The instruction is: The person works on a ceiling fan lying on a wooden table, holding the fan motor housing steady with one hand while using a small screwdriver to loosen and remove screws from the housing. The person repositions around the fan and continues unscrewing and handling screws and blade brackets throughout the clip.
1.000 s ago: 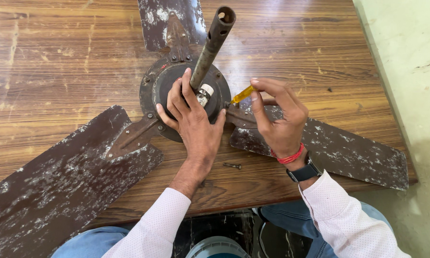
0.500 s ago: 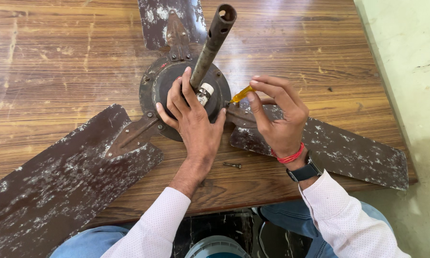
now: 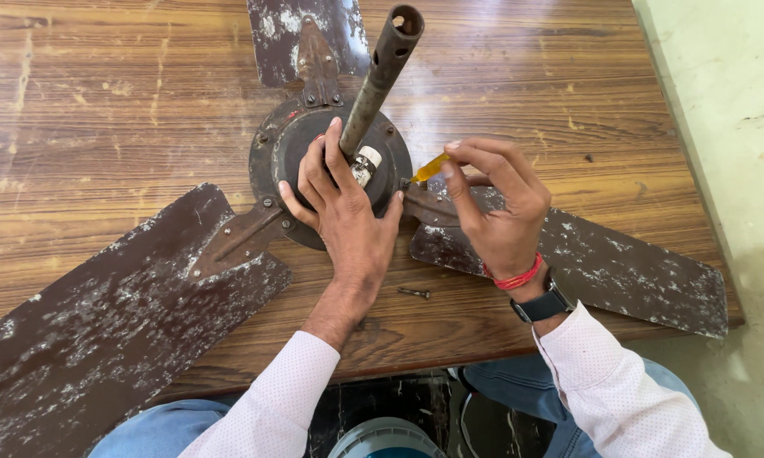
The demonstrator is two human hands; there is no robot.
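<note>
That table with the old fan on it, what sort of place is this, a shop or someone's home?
Probably a small repair spot or a home workspace; I cannot tell which. A worn ceiling fan lies on a scratched wooden table, the right hand works a yellow-handled screwdriver at its hub, and a loose screw lies nearby.

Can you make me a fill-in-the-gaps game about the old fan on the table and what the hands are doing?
1. The left hand presses flat on the fan's round ____.
2. The right hand holds a screwdriver with a ____ handle.
3. The fan has ____ blades.
4. A loose screw lies on the ____ table.

Missing words: motor housing; yellow; three; wooden
</note>
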